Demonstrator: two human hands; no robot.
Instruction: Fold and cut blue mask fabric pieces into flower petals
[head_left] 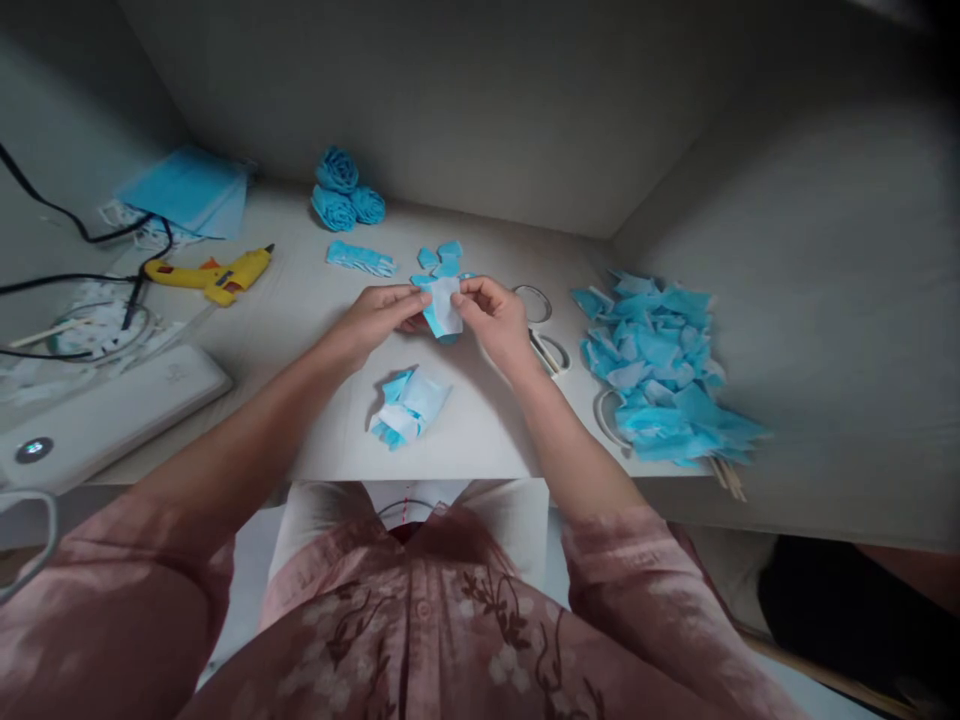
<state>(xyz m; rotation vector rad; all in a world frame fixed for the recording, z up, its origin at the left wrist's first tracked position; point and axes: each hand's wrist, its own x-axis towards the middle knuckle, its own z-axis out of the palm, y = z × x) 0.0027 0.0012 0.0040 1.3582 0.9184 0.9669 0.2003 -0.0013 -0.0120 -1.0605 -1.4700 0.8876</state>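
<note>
Between my hands is a small blue and white piece of fabric, its pale side facing up. My left hand pinches its left edge between thumb and fingers. The right edge is pinched by my right hand. Just beyond my fingers lie small cut blue pieces. Nearer to me, a loose bundle of blue and white pieces rests on the table. A folded blue strip lies behind my left hand, and three rolled blue fabric roses are grouped farther back.
Scissors and a big pile of blue pieces with wooden sticks are at right. At left are a yellow glue gun, black cables, blue masks and a white power bank. Walls enclose the table.
</note>
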